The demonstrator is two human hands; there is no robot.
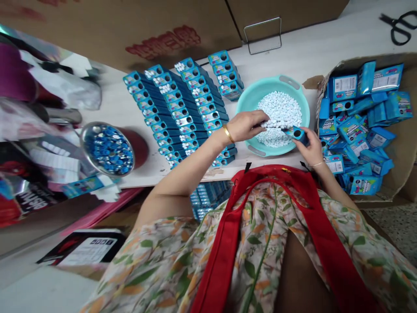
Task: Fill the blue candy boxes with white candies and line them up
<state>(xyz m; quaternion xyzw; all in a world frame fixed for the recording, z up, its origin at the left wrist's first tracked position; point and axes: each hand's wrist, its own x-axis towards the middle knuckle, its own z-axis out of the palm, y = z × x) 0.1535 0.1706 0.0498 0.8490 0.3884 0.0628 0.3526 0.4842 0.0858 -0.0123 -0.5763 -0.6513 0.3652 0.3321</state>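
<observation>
My left hand (pixel 249 126), with a gold bangle at its wrist, pinches a narrow scoop (pixel 275 127) full of small white candies. The scoop lies level over a turquoise basin (pixel 241 104) that holds a heap of loose white candies (pixel 282 106). Its tip points at the small blue box (pixel 298 134) in my right hand (pixel 309 148). Fingers and thumb grip this box at the basin's right rim, and a dark round hole shows on its end. Whether the scoop's tip touches the hole I cannot tell.
Rows of upright blue boxes (pixel 185 117) stand left of the basin, some with white candies on top. At right, a cardboard carton (pixel 399 174) holds many blue boxes. A pot of blue-and-silver pieces (pixel 110 150), a wire stand (pixel 263 37) and black scissors (pixel 399 28) lie around.
</observation>
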